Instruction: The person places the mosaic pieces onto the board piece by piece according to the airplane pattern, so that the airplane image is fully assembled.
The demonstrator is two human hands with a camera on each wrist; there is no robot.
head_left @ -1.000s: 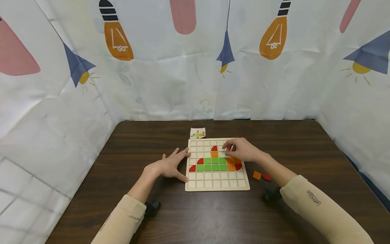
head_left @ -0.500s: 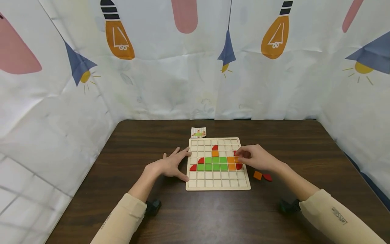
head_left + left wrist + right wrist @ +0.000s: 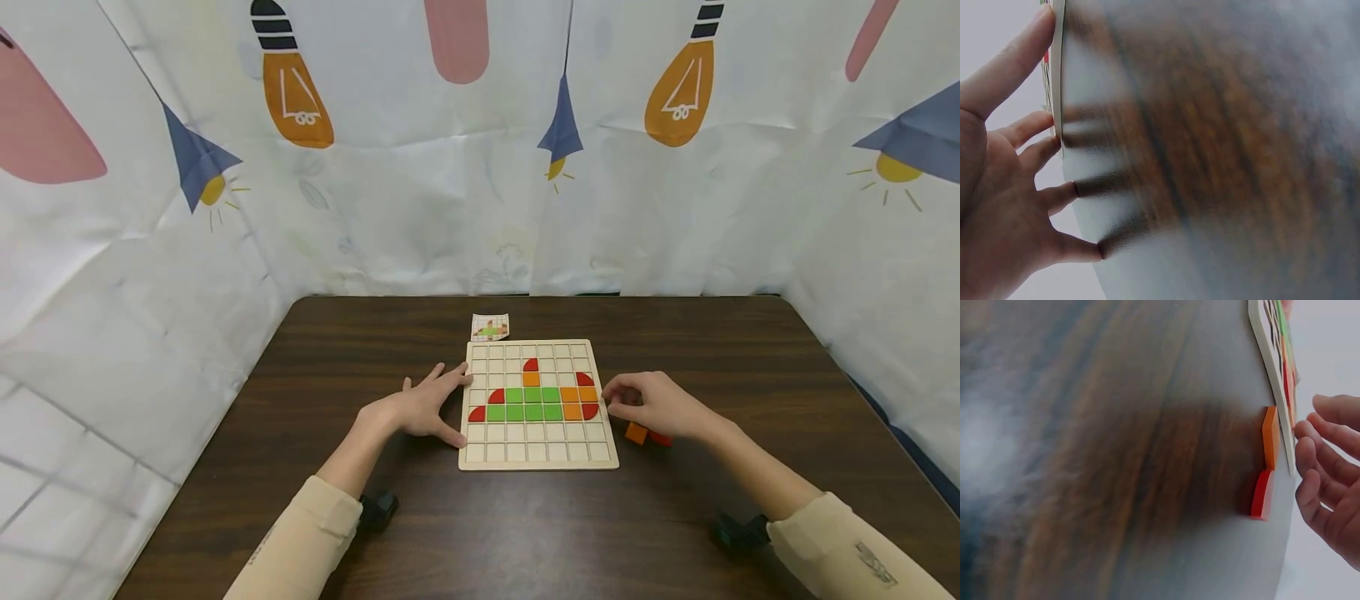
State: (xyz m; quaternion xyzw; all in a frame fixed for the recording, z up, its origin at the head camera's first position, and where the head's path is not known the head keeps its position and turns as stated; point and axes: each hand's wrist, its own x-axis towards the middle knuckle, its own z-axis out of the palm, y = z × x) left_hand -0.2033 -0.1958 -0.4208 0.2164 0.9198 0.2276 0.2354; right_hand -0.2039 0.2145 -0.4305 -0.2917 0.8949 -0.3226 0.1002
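A pale wooden grid board [image 3: 536,454] lies on the table, with green, orange and red tiles set in its cells. My left hand [image 3: 422,410] spreads its fingers along the board's left edge, thumb and fingertips touching the rim. Just off the right edge, my right hand [image 3: 652,404] hovers with loosely bent fingers and nothing between them. Below it on the table lie a loose orange square tile [image 3: 636,432] and a red quarter-round tile [image 3: 661,439], side by side. The right wrist view shows the orange tile [image 3: 1270,437] and red tile [image 3: 1262,495] near the board's edge.
A small card [image 3: 491,327] printed with a coloured grid pattern lies just behind the board. The dark wooden table [image 3: 360,342] runs back to a white curtain [image 3: 420,217] with printed lamps, which also hangs at both sides.
My right hand has moved from over the board rightward to beside its edge, near the loose tiles. A red quarter-round now shows at the board's upper right. My left hand stays put.
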